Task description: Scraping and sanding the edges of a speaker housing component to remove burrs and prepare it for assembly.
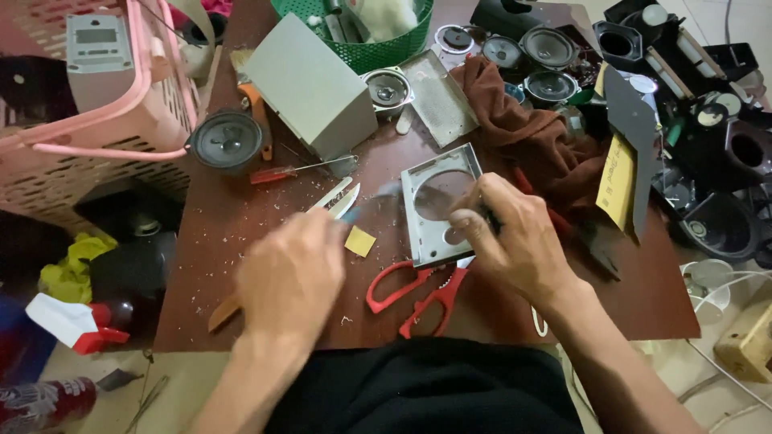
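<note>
As hands point(402, 257) close, right grips panel point(438, 210)

We count two hands point(293, 273), one pair of red-handled scissors point(418, 293), two baskets point(121, 120), one red-handled screwdriver point(281, 173) and at least five loose speakers point(227, 141).

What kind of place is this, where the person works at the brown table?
Probably a small home workshop for taking apart or repairing speakers. Loose speaker cones lie about, a grey speaker box stands on the cluttered brown table, and the right hand holds a grey metal panel above red-handled scissors.
</note>
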